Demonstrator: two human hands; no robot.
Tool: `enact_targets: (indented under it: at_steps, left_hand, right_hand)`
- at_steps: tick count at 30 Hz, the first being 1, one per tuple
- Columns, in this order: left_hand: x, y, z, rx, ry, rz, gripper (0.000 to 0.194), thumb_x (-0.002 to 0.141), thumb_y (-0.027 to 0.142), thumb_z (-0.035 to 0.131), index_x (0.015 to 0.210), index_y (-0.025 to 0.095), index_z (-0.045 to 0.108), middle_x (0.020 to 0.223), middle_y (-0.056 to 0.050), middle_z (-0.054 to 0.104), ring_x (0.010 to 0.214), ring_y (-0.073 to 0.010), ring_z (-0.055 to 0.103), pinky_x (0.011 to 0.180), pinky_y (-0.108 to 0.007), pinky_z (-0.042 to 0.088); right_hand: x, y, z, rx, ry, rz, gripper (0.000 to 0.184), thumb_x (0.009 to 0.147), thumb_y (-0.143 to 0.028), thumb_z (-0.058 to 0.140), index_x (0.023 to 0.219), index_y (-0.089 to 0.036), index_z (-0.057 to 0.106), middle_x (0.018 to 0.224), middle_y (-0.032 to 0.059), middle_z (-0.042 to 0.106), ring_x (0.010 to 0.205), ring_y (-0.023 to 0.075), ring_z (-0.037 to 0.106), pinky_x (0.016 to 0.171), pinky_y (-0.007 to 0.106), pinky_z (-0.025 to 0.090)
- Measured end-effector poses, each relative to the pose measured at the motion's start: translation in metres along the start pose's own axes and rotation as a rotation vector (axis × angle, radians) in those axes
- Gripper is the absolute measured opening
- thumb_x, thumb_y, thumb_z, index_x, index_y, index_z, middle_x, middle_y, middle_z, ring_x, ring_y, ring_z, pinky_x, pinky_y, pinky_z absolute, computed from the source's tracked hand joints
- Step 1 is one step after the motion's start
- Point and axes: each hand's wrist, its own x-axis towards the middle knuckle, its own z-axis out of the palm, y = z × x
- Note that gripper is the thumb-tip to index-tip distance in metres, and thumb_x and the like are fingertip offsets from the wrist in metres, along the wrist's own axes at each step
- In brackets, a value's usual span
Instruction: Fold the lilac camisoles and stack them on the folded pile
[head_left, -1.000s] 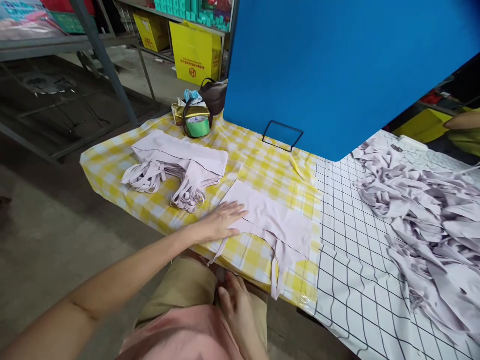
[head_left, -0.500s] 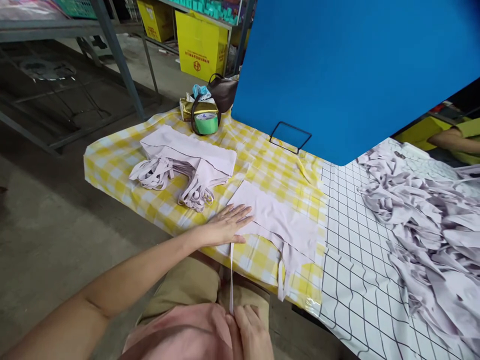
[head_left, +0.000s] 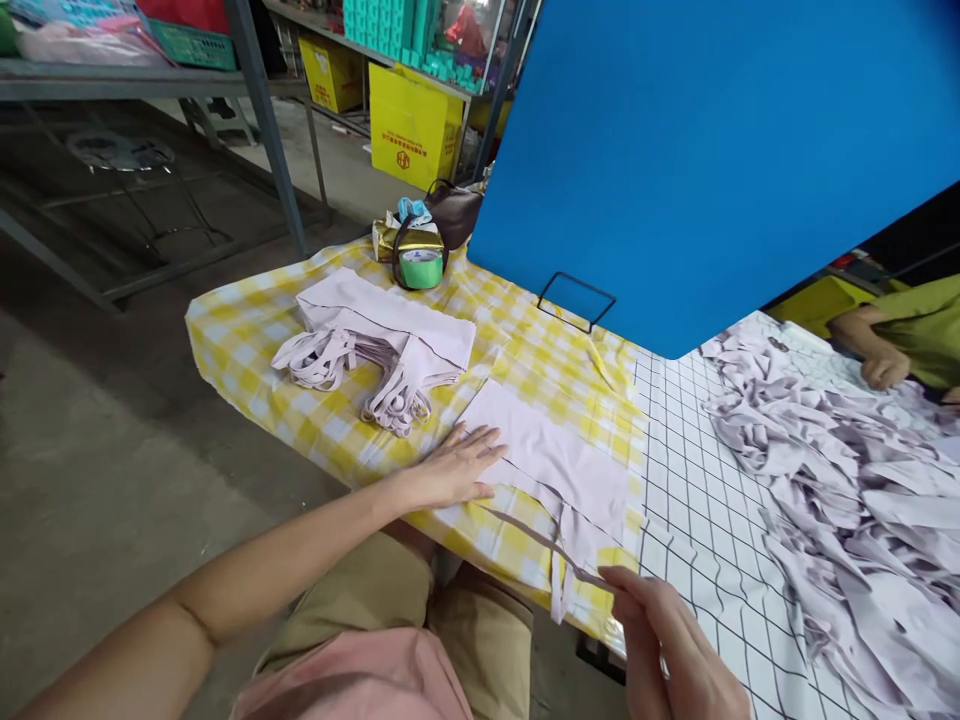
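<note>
A pale lilac strapped top (head_left: 555, 455) lies flat near the front edge of the table. My left hand (head_left: 454, 468) rests flat with fingers spread on its left end, beside the base of one strap. That thin strap (head_left: 529, 530) runs stretched to the right across the cloth, its end pinched in the fingers of my right hand (head_left: 675, 640), at the table's front edge. The second strap (head_left: 557, 585) hangs in a loop over the edge. Just beyond my left hand sits a stack of similar lilac tops (head_left: 397, 325), their straps bunched toward me.
A yellow checked cloth (head_left: 247, 330) covers this table. Green tape (head_left: 420, 268) sits at the back, and a large blue board (head_left: 675, 150) with a black wire frame (head_left: 576, 302) rises behind. Lilac fabric (head_left: 847, 500) is heaped at right, near another person's hand (head_left: 885, 368).
My right hand has swung from my lap to the right, drawing the strap sideways across the top's lower side. My left hand stays on the top. Another person's hand has come into view at right.
</note>
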Motion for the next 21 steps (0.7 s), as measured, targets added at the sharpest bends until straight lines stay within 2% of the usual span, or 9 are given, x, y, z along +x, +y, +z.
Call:
enact_targets:
  at_steps: [3,6,8,10,13,16,21]
  left_hand:
    - [-0.004,0.027,-0.012,-0.355,0.046,-0.001,0.039,0.09,0.034,0.044,0.125,0.019,0.048,0.131,-0.009,0.049,0.123,-0.0197,0.043,0.106,-0.038,0.022]
    - [-0.008,0.05,-0.024,-0.72,-0.015,0.051,0.034,0.089,0.039,0.043,0.106,0.017,0.062,0.102,-0.003,0.066,0.094,-0.0154,0.059,0.083,-0.023,0.041]
    - [-0.01,0.057,-0.028,-0.818,-0.055,0.039,0.031,0.085,0.04,0.049,0.094,0.015,0.066,0.084,-0.002,0.068,0.079,-0.0133,0.059,0.067,-0.018,0.041]
    - [-0.01,0.059,-0.027,-0.839,-0.041,-0.04,0.029,0.083,0.038,0.052,0.082,0.013,0.067,0.068,-0.001,0.066,0.065,-0.0109,0.056,0.057,-0.017,0.038]
    - [-0.008,0.056,-0.021,-0.894,0.016,-0.17,0.03,0.08,0.038,0.052,0.071,0.012,0.064,0.058,0.0,0.063,0.052,-0.0087,0.049,0.05,-0.018,0.034]
    - [-0.009,0.052,-0.016,-0.962,0.034,-0.234,0.031,0.079,0.04,0.052,0.066,0.012,0.061,0.056,0.0,0.062,0.048,-0.0081,0.045,0.047,-0.018,0.032]
    - [-0.012,0.05,-0.012,-1.005,0.019,-0.289,0.041,0.076,0.052,0.053,0.067,0.012,0.06,0.054,0.0,0.06,0.049,-0.0096,0.048,0.049,-0.02,0.034]
  right_hand:
    - [0.021,-0.002,0.01,0.051,-0.058,0.078,0.016,0.086,-0.035,0.042,0.094,-0.026,0.054,0.074,0.002,0.065,0.054,0.0164,0.059,0.048,0.025,0.042]
    - [0.038,-0.002,0.024,0.149,-0.16,0.167,0.017,0.087,-0.038,0.041,0.092,-0.025,0.05,0.062,-0.0017,0.06,0.052,0.0152,0.057,0.048,0.024,0.041]
    - [0.046,0.0,0.033,0.21,-0.216,0.198,0.02,0.088,-0.04,0.039,0.092,-0.024,0.049,0.058,-0.0029,0.056,0.052,0.0149,0.055,0.049,0.024,0.041]
    - [0.051,0.004,0.041,0.234,-0.227,0.195,0.021,0.088,-0.041,0.039,0.091,-0.023,0.049,0.063,-0.0016,0.058,0.056,0.0144,0.055,0.052,0.024,0.042]
    - [0.053,0.011,0.052,0.167,-0.137,0.147,0.019,0.088,-0.038,0.041,0.093,-0.022,0.05,0.076,0.0021,0.06,0.064,0.0148,0.057,0.057,0.025,0.045]
    - [0.048,0.018,0.064,0.031,-0.026,0.017,0.018,0.087,-0.031,0.041,0.1,-0.021,0.05,0.081,0.0037,0.058,0.067,0.0154,0.057,0.055,0.025,0.044]
    - [0.041,0.024,0.083,-0.141,0.038,-0.229,0.02,0.089,-0.02,0.042,0.106,-0.02,0.052,0.081,0.005,0.059,0.071,0.0161,0.057,0.058,0.025,0.043]
